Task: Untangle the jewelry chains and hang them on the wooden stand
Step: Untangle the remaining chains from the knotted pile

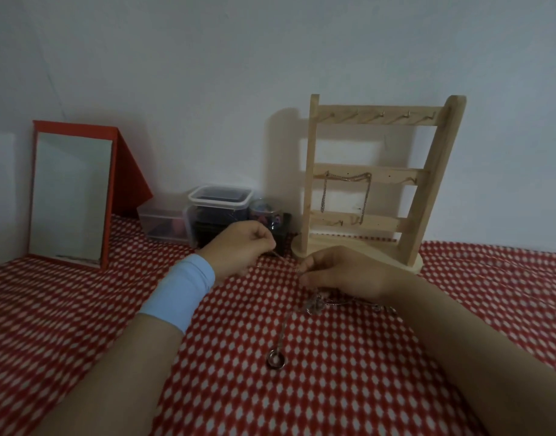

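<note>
A tangle of thin silver chains [317,305] lies on the red-and-white cloth, with one strand running down to a ring pendant [276,361]. My left hand [242,248] pinches one end of a chain strand. My right hand [342,272] pinches the same strand a short way off, just above the tangle, so the strand is stretched between the two hands. Behind my hands stands the wooden stand [374,184] with rows of hooks. A silver chain [347,193] hangs from its middle bar.
A red-framed mirror [70,196] leans at the back left. Clear plastic boxes [218,212] and a small jar [264,212] sit against the wall beside the stand. The patterned cloth [333,388] covers the whole surface.
</note>
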Demonstrator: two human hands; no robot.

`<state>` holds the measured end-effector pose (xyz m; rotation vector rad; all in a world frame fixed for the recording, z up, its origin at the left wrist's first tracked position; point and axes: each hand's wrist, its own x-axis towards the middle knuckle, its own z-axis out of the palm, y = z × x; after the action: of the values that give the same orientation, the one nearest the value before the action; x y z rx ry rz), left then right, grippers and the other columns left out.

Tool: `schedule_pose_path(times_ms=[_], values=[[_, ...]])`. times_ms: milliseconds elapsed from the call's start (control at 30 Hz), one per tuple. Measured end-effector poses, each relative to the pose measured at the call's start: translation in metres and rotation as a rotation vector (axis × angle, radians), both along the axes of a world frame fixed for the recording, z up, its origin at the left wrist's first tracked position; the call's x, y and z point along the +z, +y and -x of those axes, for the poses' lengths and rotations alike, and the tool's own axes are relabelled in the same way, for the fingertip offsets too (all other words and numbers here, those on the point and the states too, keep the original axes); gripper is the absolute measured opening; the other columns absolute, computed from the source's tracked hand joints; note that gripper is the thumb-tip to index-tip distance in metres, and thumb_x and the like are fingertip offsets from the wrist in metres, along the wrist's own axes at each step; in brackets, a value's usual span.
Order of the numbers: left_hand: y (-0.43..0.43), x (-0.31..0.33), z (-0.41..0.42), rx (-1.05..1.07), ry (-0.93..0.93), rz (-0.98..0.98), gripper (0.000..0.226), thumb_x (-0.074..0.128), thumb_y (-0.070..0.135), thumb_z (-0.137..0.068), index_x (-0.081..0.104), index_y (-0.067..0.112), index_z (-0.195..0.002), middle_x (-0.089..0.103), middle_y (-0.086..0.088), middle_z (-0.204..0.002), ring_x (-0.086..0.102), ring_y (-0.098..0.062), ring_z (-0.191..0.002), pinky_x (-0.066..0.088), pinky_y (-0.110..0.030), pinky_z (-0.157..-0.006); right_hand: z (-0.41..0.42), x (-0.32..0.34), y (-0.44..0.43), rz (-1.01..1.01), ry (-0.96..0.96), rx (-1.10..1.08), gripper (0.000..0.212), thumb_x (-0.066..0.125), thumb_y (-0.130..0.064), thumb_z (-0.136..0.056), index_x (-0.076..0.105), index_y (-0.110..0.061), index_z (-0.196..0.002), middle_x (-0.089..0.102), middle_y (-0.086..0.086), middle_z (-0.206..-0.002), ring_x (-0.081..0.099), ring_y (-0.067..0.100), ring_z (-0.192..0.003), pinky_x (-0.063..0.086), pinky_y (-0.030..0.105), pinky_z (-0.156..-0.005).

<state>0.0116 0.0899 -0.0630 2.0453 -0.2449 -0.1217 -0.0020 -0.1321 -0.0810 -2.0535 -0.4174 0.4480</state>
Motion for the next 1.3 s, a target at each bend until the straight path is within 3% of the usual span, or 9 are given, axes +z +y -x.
schedule_pose_path(times_ms=[133, 267, 500, 633, 800, 933, 1100, 1167, 1300], values=[[0.009, 0.013, 0.002, -0.172, -0.207, -0.480, 0.011, 0.075, 0.036, -0.082, 0.075, 0.036, -0.093, 0.061, 0.025, -0.083, 0.056, 0.007, -0.082, 0.042, -0.018, -0.080, -0.002, 0.000, 0.000, -0.019, -0.055, -0.013, 0.014, 0.066, -0.017, -0.098, 0.077, -0.015, -0.106, 0.077, 0.003, -0.095, 0.067, 0.007, -0.075, 0.056, 0.020, -0.071], [0.018, 0.010, -0.003, -0.070, -0.294, -0.686, 0.011, 0.065, 0.037, -0.090, 0.076, 0.035, -0.091, 0.058, 0.025, -0.081, 0.056, 0.002, -0.082, 0.043, -0.022, -0.082, -0.004, -0.003, -0.008, 0.080, -0.064, -0.001, 0.015, 0.064, -0.018, -0.100, 0.077, -0.013, -0.104, 0.069, 0.005, -0.073, 0.056, 0.004, -0.053, 0.046, 0.017, -0.054], [0.020, -0.016, -0.014, -0.107, -0.068, -0.802, 0.013, 0.058, 0.034, -0.095, 0.070, 0.028, -0.091, 0.066, 0.005, -0.108, 0.059, -0.014, -0.101, 0.046, -0.030, -0.095, -0.008, -0.006, -0.003, 0.357, -0.257, 0.000, 0.015, 0.069, -0.032, -0.095, 0.078, -0.029, -0.107, 0.072, -0.018, -0.100, 0.064, -0.005, -0.090, 0.045, 0.010, -0.078], [0.012, -0.018, -0.011, -0.071, -0.220, -0.923, 0.015, 0.059, 0.036, -0.091, 0.072, 0.033, -0.098, 0.059, 0.006, -0.115, 0.048, -0.019, -0.116, 0.040, -0.037, -0.103, -0.007, -0.008, 0.001, 0.425, -0.342, 0.004, 0.019, 0.071, -0.041, -0.092, 0.077, -0.038, -0.110, 0.067, -0.025, -0.101, 0.059, -0.007, -0.093, 0.046, 0.016, -0.082], [-0.006, -0.020, -0.005, -0.204, -0.300, -0.686, 0.028, 0.070, 0.031, -0.087, 0.071, 0.034, -0.115, 0.054, 0.015, -0.109, 0.053, -0.009, -0.110, 0.042, -0.029, -0.104, -0.004, -0.015, 0.011, 0.503, -0.557, -0.043, 0.018, 0.070, -0.053, -0.088, 0.079, -0.040, -0.096, 0.060, -0.019, -0.100, 0.056, 0.001, -0.094, 0.051, 0.028, -0.087], [-0.013, -0.033, -0.004, -0.237, -0.296, -0.570, 0.016, 0.072, 0.027, -0.087, 0.076, 0.026, -0.102, 0.059, 0.016, -0.099, 0.058, -0.004, -0.099, 0.044, -0.022, -0.095, -0.003, -0.014, 0.011, 0.501, -0.543, 0.015, 0.012, 0.074, -0.041, -0.090, 0.079, -0.034, -0.098, 0.060, -0.022, -0.092, 0.056, -0.001, -0.086, 0.046, 0.019, -0.081], [-0.013, -0.036, -0.005, -0.150, -0.171, -0.192, 0.013, 0.056, 0.016, -0.097, 0.069, 0.017, -0.098, 0.072, 0.006, -0.092, 0.068, -0.008, -0.087, 0.053, -0.031, -0.091, -0.004, -0.013, 0.004, 0.099, -0.467, -0.185, 0.007, 0.074, -0.020, -0.092, 0.076, -0.027, -0.091, 0.073, -0.013, -0.088, 0.067, -0.003, -0.082, 0.052, 0.013, -0.078], [-0.016, -0.032, -0.004, -0.136, -0.098, -0.039, 0.016, 0.050, 0.011, -0.100, 0.065, 0.013, -0.097, 0.071, 0.002, -0.080, 0.067, -0.011, -0.071, 0.055, -0.029, -0.078, -0.003, -0.010, 0.003, -0.051, -0.415, -0.237, 0.004, 0.073, -0.013, -0.092, 0.075, -0.016, -0.092, 0.075, -0.006, -0.083, 0.068, -0.001, -0.072, 0.055, 0.015, -0.070], [-0.022, -0.026, -0.003, -0.072, -0.070, 0.004, 0.018, 0.050, 0.014, -0.099, 0.065, 0.017, -0.091, 0.057, 0.011, -0.066, 0.049, 0.000, -0.054, 0.038, -0.018, -0.056, -0.001, -0.007, 0.005, -0.172, -0.319, -0.295, 0.004, 0.073, -0.010, -0.092, 0.077, -0.011, -0.091, 0.077, 0.004, -0.080, 0.070, 0.010, -0.067, 0.059, 0.023, -0.067]])
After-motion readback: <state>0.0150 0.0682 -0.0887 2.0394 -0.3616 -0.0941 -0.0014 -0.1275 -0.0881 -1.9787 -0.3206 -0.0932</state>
